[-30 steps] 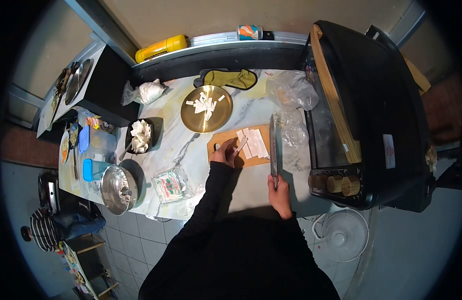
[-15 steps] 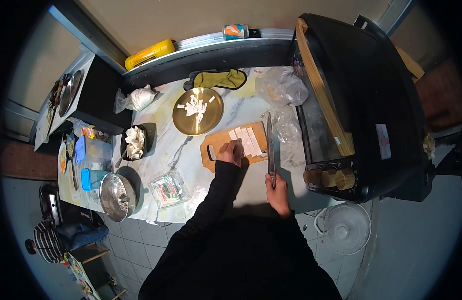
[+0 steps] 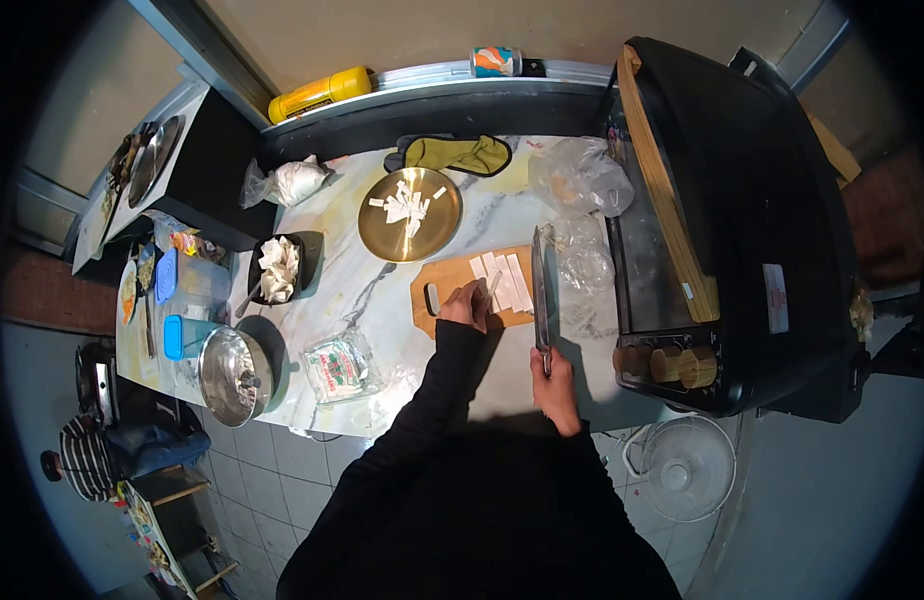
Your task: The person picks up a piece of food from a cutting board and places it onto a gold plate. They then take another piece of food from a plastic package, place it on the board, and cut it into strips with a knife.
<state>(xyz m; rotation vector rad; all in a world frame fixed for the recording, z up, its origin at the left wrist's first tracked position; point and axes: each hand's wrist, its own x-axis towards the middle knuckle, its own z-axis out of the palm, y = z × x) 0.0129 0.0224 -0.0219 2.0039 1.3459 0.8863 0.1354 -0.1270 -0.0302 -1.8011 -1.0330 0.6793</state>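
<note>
On the marble-patterned table lies a wooden cutting board (image 3: pixel 437 273) with a cut-out handle. Several flat white strips (image 3: pixel 515 284) are laid side by side on it. My left hand (image 3: pixel 464 307) is over the board, fingers pinched on one white strip (image 3: pixel 494 288) that tilts up from the others. In my right hand (image 3: pixel 555 392) is a long kitchen knife (image 3: pixel 541 290), gripped by its dark handle, its blade pointing away from me just right of the board. Beyond the board, a round gold plate (image 3: pixel 382 238) carries a loose pile of small white pieces.
To the right stands a large black oven (image 3: pixel 752 240) with wooden knobs. Clear plastic bags (image 3: pixel 582 180) lie beside it. At left are a black bowl (image 3: pixel 300 262), a steel bowl (image 3: pixel 222 375) and a printed packet (image 3: pixel 337 370). A person (image 3: pixel 87 455) in stripes is at lower left.
My left hand now has a white strip raised at an angle between its fingers. The knife stays in my right hand beside the board. The whole view has shifted slightly.
</note>
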